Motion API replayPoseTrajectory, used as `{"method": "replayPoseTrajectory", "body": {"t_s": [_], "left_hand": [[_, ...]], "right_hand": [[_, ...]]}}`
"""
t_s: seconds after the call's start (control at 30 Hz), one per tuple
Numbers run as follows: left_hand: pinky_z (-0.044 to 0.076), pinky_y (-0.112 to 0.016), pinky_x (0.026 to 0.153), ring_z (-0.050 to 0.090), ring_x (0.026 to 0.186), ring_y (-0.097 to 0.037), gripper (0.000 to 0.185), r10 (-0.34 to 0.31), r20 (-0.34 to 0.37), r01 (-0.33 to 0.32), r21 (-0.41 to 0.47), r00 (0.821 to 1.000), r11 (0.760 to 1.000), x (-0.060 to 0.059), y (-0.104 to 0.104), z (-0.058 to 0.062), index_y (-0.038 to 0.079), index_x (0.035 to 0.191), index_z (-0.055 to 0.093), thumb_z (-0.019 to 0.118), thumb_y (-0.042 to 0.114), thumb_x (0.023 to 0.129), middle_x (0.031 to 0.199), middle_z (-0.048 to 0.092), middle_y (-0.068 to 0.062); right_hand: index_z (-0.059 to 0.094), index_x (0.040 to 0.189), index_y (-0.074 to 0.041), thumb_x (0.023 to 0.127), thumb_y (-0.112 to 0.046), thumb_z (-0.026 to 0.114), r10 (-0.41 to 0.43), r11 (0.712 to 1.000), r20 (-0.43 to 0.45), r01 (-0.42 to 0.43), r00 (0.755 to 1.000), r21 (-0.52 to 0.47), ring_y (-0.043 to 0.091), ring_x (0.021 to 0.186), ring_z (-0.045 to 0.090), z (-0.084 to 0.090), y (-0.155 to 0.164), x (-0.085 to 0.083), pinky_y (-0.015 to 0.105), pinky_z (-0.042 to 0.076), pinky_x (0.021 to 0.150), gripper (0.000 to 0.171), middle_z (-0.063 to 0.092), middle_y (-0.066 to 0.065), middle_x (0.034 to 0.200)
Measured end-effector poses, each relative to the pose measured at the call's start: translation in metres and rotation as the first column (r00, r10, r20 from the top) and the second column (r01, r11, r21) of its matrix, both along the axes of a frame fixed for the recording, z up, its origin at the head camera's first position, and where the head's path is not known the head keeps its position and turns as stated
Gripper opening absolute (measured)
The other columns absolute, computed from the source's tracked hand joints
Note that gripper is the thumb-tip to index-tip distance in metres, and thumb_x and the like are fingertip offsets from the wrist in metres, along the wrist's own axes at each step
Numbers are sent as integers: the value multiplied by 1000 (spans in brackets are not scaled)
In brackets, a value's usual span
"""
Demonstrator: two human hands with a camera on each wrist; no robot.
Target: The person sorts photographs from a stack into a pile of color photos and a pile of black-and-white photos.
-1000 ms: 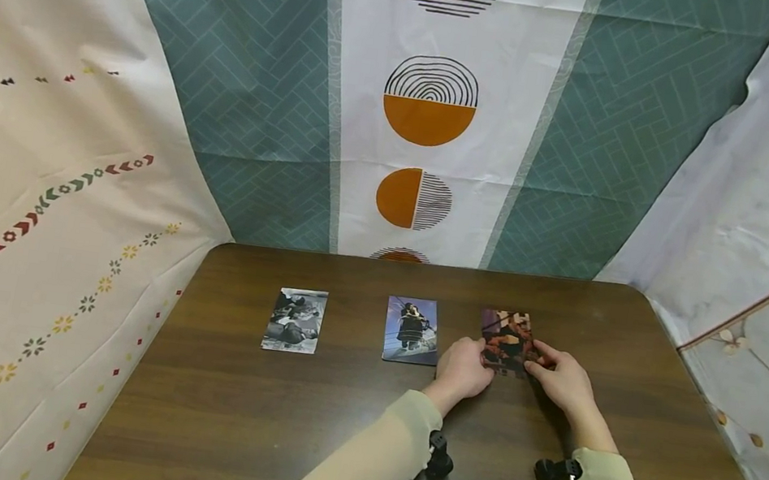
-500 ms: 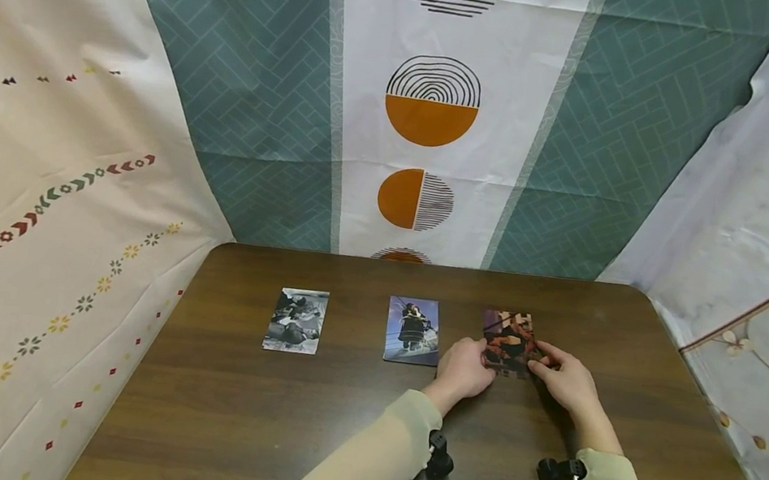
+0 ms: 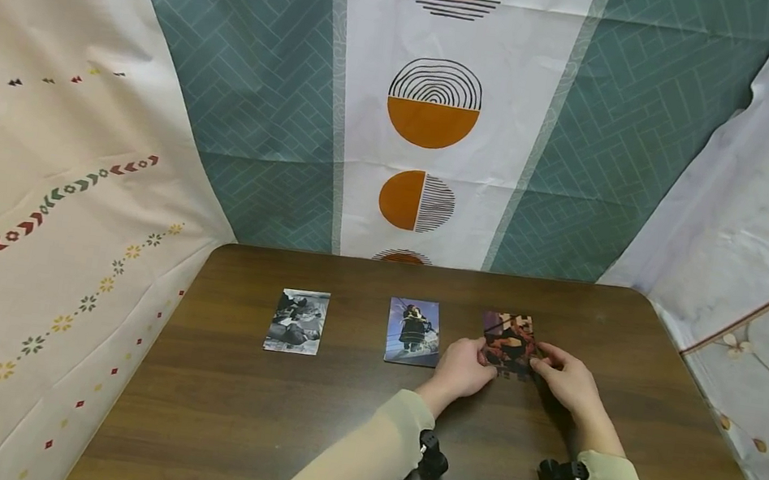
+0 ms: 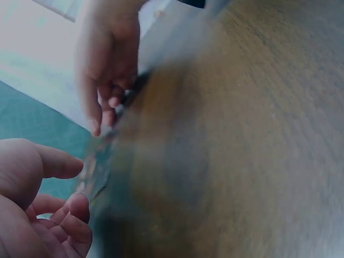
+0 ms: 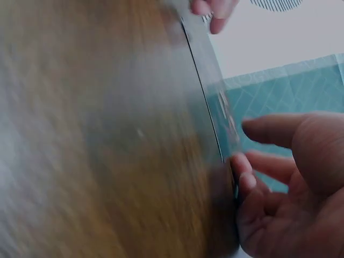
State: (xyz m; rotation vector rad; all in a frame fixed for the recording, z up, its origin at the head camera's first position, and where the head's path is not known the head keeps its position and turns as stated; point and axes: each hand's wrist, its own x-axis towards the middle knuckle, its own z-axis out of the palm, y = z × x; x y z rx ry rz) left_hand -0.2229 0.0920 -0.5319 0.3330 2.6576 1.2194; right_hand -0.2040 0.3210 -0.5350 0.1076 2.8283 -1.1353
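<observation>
A dark red picture card (image 3: 509,341) lies flat near the back right of the brown table. My left hand (image 3: 464,370) is at its lower left corner, with fingertips by the edge. My right hand (image 3: 567,384) is at its right side, thumb and fingers by that edge. In the left wrist view a visible gap parts the thumb and fingers of my left hand (image 4: 43,199). In the right wrist view those of my right hand (image 5: 301,166) also stand apart. Just left of my left hand lies a blue picture card (image 3: 412,332). Farther left is a black-and-white picture card (image 3: 296,321).
The table (image 3: 239,433) ends at a back edge against a green and white patterned cloth (image 3: 267,133). A cream cloth (image 3: 47,225) hangs on the left and a pale floral one (image 3: 760,244) on the right. Each wrist carries a small black camera (image 3: 431,457).
My left forearm has shifted slightly left and down. Both hands otherwise stay beside the dark red card, and the cards keep their places on the table.
</observation>
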Motion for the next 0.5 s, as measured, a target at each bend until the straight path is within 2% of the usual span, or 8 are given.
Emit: {"method": "replayPoseTrajectory", "body": {"t_s": [0.13,0.3,0.4,0.5], "left_hand": [[45,-26,76,50,74,-8,60,-18,-44,22,106,999,994,3,-17,10,2,151,60,76,17,95,88,61,7],[48,-26,76,54,79,-5,59,-23,-97,41,193,995,980,3,-44,21,-2,151,58,76,15,97,97,64,0],[48,-25,72,53,71,-3,56,-12,-119,38,218,993,975,0,-62,22,-3,149,60,75,14,98,99,64,-1],[48,-24,66,50,59,-2,54,25,-132,7,236,991,972,-2,-82,18,-4,146,62,74,14,96,102,66,-4]], "right_hand": [[44,158,6,110,-35,60,-54,999,-26,54,998,-9,50,126,56,1,-11,2,66,43,102,65,62,29,133],[49,157,3,109,-28,62,-86,996,-120,82,989,-43,45,122,59,7,-34,0,62,47,99,58,63,29,138],[53,154,2,109,-26,63,-55,997,-165,46,985,-56,42,116,63,12,-51,-3,57,51,93,54,66,26,134],[57,152,1,109,-26,64,-5,997,-176,-8,984,-73,39,115,66,16,-69,-5,51,53,90,52,69,22,130]]}}
